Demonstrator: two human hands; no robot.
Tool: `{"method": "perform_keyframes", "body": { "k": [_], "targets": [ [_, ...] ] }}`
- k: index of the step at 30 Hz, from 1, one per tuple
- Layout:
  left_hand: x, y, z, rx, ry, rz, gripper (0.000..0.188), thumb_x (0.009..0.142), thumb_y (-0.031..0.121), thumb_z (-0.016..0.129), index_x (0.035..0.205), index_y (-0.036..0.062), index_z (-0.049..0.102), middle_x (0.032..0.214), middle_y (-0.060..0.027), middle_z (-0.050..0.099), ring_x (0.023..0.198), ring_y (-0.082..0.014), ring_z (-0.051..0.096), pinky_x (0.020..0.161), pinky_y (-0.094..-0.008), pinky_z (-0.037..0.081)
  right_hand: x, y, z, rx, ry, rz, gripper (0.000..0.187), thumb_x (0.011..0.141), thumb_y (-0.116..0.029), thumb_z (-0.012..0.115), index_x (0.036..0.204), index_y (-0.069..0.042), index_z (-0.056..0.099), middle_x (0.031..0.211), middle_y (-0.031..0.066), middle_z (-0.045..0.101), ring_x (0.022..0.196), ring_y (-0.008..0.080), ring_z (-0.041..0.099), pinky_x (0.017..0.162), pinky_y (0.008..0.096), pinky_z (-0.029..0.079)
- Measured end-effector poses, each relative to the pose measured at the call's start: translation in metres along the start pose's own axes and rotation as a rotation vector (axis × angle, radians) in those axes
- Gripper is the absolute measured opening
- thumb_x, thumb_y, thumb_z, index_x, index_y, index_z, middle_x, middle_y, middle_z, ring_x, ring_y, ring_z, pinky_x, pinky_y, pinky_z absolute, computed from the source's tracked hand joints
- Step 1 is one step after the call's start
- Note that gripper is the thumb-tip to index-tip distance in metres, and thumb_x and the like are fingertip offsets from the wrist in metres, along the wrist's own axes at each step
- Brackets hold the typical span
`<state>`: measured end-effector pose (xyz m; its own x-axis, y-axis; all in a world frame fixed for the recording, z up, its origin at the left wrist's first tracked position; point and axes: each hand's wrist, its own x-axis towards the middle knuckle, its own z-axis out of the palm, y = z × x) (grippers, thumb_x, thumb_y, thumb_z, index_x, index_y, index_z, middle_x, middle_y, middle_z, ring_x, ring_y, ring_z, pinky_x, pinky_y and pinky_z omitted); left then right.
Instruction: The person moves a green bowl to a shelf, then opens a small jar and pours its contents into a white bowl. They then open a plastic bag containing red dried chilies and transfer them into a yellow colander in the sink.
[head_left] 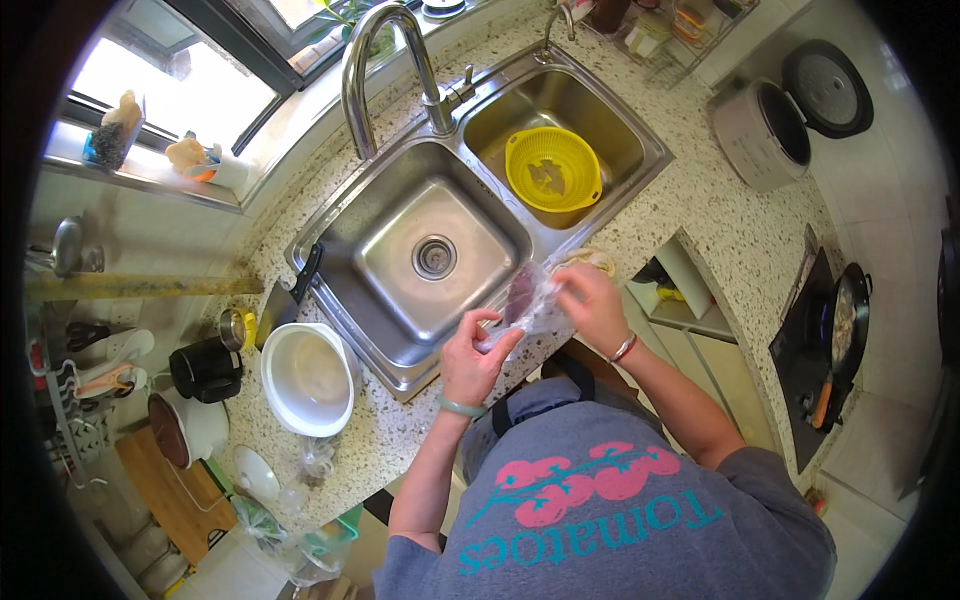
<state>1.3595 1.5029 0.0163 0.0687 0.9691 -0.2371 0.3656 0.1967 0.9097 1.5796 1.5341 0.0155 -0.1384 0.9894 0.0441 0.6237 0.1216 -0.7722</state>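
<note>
Over the near right edge of the large sink basin, I hold a clear plastic bag between both hands. Inside or behind the film shows a dark reddish-purple piece; its kind I cannot make out. My left hand, a pale green bangle at its wrist, pinches the lower left part of the bag. My right hand has its fingers closed on the bag's right side. In the small basin beyond sits a yellow colander with some dark wet pieces at its bottom.
Left of the sink stand a white bowl and a knife whose black handle reaches the sink's rim. A tall faucet arches behind the basins. An open rice cooker and a pan on the stove are to the right.
</note>
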Motion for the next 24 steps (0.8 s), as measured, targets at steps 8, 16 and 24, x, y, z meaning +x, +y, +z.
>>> {"method": "perform_keyframes", "body": {
  "k": [8,16,24],
  "targets": [
    [-0.002,-0.012,-0.002,0.252,0.049,0.094,0.032,0.075,0.002,0.064,0.104,0.013,0.069,0.078,-0.0071,0.056,0.07,-0.0149,0.056,0.063,-0.029,0.046,0.006,0.027,-0.014,0.86,0.073,0.521,0.024,0.085,-0.001,0.061,0.109,-0.003,0.064,0.107,0.0026,0.065,0.099,0.0129,0.061,0.088,0.0273,0.048],
    [0.006,-0.027,0.002,-0.512,0.099,-0.145,0.045,0.071,-0.008,0.049,0.111,0.0059,0.065,0.09,-0.0001,0.053,0.079,-0.009,0.053,0.068,-0.0217,0.045,-0.003,-0.051,-0.035,0.12,-0.019,-0.362,0.022,0.08,0.002,0.06,0.102,-0.003,0.062,0.1,0.0109,0.064,0.091,0.0287,0.064,0.082,0.034,0.053],
    [0.013,0.001,0.003,-0.476,0.033,-0.214,0.045,0.078,0.012,0.069,0.121,0.0077,0.058,0.094,0.0,0.054,0.084,-0.0104,0.056,0.065,-0.0248,0.046,0.009,0.012,0.014,-0.266,-0.364,-0.256,0.025,0.087,-0.013,0.052,0.109,-0.013,0.062,0.106,0.0075,0.063,0.091,0.0285,0.066,0.075,0.0389,0.054]
  ]
}}
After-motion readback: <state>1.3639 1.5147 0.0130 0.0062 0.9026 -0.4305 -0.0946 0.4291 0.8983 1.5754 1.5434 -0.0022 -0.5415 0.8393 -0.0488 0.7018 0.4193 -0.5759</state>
